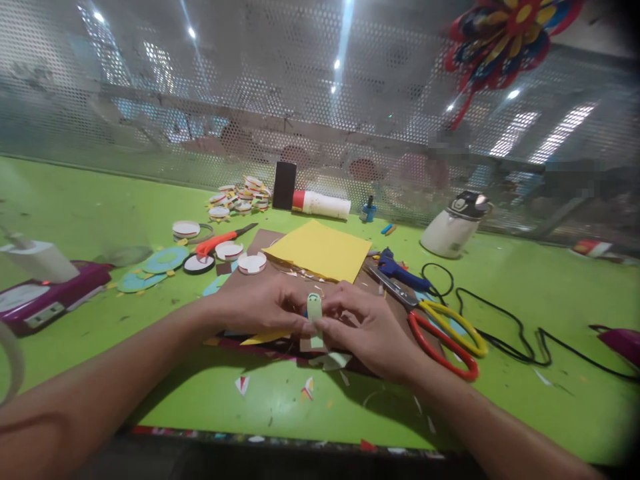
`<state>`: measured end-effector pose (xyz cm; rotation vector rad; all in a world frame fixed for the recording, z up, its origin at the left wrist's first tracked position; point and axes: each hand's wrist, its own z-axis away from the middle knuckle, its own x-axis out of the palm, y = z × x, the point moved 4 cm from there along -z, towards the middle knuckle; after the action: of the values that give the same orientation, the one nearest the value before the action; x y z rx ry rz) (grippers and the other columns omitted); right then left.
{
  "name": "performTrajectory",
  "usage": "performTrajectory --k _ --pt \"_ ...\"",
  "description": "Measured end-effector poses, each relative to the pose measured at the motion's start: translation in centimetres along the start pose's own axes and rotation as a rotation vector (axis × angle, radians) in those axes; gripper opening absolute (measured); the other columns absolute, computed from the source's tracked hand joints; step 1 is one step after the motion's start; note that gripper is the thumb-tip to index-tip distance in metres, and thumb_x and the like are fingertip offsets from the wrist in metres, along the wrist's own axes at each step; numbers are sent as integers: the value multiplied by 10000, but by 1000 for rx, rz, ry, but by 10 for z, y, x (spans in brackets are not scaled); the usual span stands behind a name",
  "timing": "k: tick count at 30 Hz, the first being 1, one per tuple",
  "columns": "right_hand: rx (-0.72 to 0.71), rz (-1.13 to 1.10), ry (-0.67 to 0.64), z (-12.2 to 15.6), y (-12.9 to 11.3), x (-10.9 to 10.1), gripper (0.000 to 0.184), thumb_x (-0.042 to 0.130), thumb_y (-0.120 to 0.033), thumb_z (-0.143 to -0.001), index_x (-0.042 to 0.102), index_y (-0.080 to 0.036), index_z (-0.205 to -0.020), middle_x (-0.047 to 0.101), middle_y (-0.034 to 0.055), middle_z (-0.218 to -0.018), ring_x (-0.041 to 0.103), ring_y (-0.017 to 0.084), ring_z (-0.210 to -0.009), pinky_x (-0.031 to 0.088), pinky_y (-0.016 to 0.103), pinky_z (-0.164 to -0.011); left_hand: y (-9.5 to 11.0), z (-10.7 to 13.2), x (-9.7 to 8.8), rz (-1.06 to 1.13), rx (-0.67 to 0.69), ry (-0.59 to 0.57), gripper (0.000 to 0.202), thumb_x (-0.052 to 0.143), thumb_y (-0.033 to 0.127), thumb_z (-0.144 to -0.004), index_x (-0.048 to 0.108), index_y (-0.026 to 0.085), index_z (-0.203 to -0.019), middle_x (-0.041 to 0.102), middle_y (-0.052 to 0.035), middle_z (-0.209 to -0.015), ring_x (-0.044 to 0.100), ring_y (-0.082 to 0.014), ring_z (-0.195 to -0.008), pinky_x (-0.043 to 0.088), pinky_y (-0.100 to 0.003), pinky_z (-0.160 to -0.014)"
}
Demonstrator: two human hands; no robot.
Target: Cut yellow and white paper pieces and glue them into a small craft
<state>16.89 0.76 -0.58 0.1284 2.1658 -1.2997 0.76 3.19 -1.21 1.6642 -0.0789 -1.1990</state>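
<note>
Between my two hands stands a small pale green paper strip (315, 313) with a dark smiling face drawn near its top. My left hand (267, 305) pinches its left side with thumb and fingertips. From the right, my right hand (367, 323) closes thumb and fingers on the same strip. Brown cardboard (395, 320) lies under my hands, with a yellow paper sheet (320, 250) on it just beyond them. Scissors (423, 317) with red and yellow handles lie right of my right hand, beside a blue glue gun (403, 272).
At left are an orange-handled cutter (217, 243), white paper discs (251, 263), blue paper rings (165, 260) and a purple power strip (50, 300). Behind stand a dark phone (285, 185), a white-and-red bottle (323, 204) and a kettle (454, 227). A black cord (520, 333) loops across the green table (200, 400).
</note>
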Motion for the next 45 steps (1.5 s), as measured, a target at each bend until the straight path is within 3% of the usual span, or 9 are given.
performTrajectory --k 10,15,21,25,28,31,34,40,45 --pt "-206 -59 47 5 -10 -6 78 645 -132 -799 679 -203 -791 632 57 -904 610 171 -834 484 311 -756 0 3 -5 176 -1 -13 191 586 328 -817 655 151 -808 637 -6 -722 550 -129 -665 420 -209 -604" --pt "-358 13 -136 12 -30 -6 107 648 -116 -811 674 -213 -773 643 79 -995 585 201 -968 475 367 -856 -10 3 -11 395 -87 104 205 625 343 -791 626 138 -807 629 -8 -727 557 -128 -657 436 -238 -634" --pt "-264 17 -488 25 -33 4 238 662 -249 -831 569 -181 -622 685 39 -726 616 142 -698 472 282 -705 -3 3 -18 359 -113 257 193 629 319 -793 625 128 -763 639 -19 -724 576 -135 -699 446 -244 -690" --pt "-161 66 -170 15 -19 -6 384 609 -264 -856 440 -190 -519 609 15 -637 542 112 -583 410 238 -556 0 3 -19 227 -49 288 200 616 333 -808 645 138 -779 637 -12 -745 563 -133 -705 433 -232 -661" --pt "11 122 141 6 -4 -20 248 586 -306 -860 583 -186 -643 593 10 -629 522 127 -585 403 248 -549 1 3 -18 143 0 287 195 616 332 -809 655 141 -792 643 -14 -761 569 -143 -736 434 -245 -701" --pt "124 -28 57 2 4 -15 178 570 -328 -868 665 -184 -909 678 34 -784 587 143 -662 452 248 -594 2 2 -17 93 14 268 183 611 321 -813 659 145 -790 652 -16 -774 577 -151 -758 432 -257 -728" --pt "106 -123 -45 1 1 -7 147 559 -250 -864 690 -185 -881 697 22 -786 609 136 -676 458 234 -608 6 1 -15 64 44 241 183 612 320 -811 671 148 -800 653 -16 -779 581 -151 -754 431 -257 -720" --pt "121 -151 80 3 10 -9 107 585 -238 -845 668 -172 -858 632 -3 -677 553 116 -600 429 231 -558 2 0 -16 172 4 307 186 609 311 -811 697 147 -811 660 -37 -796 590 -166 -778 446 -280 -728" --pt "200 -263 243 -2 28 -19 150 615 -313 -818 553 -178 -801 609 -19 -615 559 118 -555 454 246 -538 -8 -3 -11 569 -34 411 208 664 268 -761 629 156 -933 645 -21 -764 604 -152 -686 484 -309 -664"
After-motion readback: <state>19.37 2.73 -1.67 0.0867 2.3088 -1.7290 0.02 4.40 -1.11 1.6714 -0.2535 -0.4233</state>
